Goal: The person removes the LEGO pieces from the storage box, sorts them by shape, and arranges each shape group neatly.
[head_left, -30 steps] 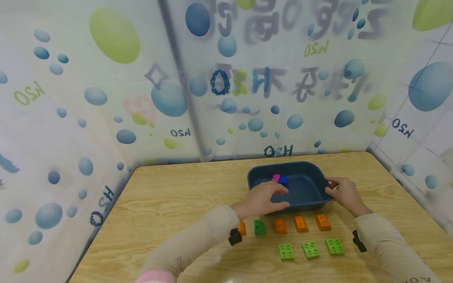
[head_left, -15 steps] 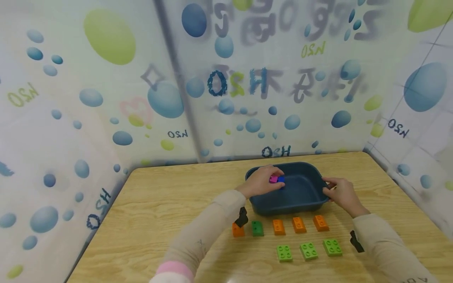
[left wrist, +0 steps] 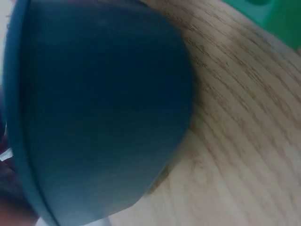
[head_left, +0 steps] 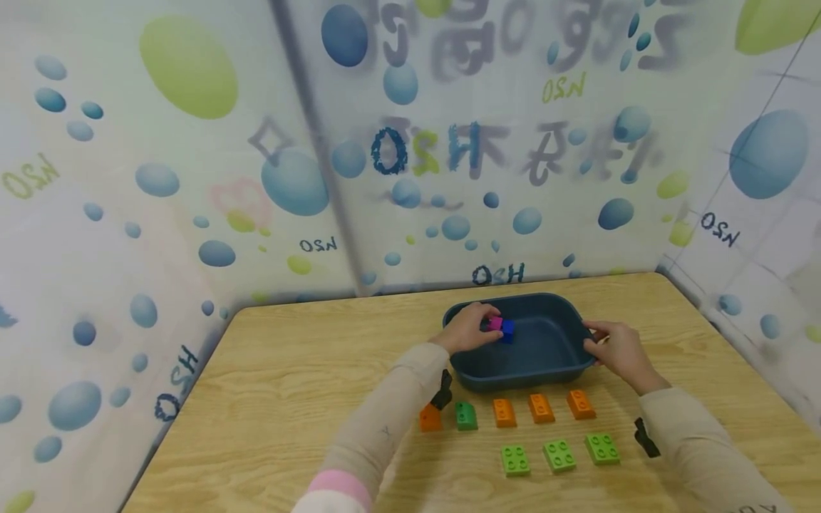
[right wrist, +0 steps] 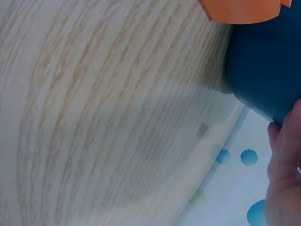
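A dark blue bin stands on the wooden table. Inside it, at the far left, a magenta brick lies against a blue brick. My left hand reaches over the bin's left rim, and its fingers curl round the magenta brick. My right hand grips the bin's right rim. The left wrist view is filled by the bin's outer wall. In the right wrist view a finger shows beside the bin's corner.
In front of the bin runs a row of orange bricks with one dark green brick among them. Three light green bricks lie nearer to me. Patterned curtain walls close in the table's left, back and right edges.
My left hand moved from the bin's near edge to the far left inside and closed round the magenta brick. The right hand stayed on the rim.
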`<action>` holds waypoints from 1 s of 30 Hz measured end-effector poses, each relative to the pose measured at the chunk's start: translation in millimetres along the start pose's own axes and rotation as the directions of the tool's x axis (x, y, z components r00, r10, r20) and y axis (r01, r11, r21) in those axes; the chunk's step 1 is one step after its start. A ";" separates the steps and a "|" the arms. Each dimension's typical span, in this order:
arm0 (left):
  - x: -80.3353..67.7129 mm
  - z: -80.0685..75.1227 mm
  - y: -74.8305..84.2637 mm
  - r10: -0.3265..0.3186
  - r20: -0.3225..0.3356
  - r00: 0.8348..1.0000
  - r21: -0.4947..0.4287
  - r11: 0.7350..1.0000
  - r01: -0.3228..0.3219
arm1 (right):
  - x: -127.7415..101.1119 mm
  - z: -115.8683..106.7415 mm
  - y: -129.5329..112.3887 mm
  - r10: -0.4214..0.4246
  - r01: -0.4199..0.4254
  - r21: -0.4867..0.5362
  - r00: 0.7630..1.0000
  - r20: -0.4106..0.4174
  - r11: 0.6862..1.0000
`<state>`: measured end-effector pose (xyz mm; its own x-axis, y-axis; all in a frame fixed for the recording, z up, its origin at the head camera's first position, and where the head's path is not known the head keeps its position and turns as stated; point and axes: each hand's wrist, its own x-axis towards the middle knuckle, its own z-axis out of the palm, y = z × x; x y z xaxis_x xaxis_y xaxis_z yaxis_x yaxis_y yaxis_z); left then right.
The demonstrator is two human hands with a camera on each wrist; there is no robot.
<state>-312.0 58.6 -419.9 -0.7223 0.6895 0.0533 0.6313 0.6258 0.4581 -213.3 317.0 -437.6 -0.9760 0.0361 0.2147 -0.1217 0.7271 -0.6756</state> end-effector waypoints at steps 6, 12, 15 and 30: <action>5.1 5.5 -3.5 -0.017 0.040 0.999 0.038 0.999 0.015 | 0.2 -0.8 -1.1 0.009 -0.009 0.000 1.000 -0.003 1.000; 8.6 9.8 -5.9 -0.027 0.062 0.998 0.075 0.997 0.023 | 1.0 0.7 1.1 0.006 -0.006 0.007 1.000 -0.010 1.000; 9.6 9.9 -4.6 -0.046 0.072 0.996 0.073 0.996 0.040 | 1.5 1.7 2.5 -0.002 0.002 0.009 1.000 -0.013 1.000; 14.3 17.7 -5.7 -0.079 0.031 0.996 -0.010 0.997 0.080 | 2.0 2.5 4.6 -0.001 0.001 0.010 1.000 -0.016 1.000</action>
<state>-320.9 71.4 -437.5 -0.7610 0.6486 -0.0104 0.5689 0.6750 0.4698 -216.2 318.7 -442.0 -0.9729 0.0466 0.2263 -0.1242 0.7206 -0.6822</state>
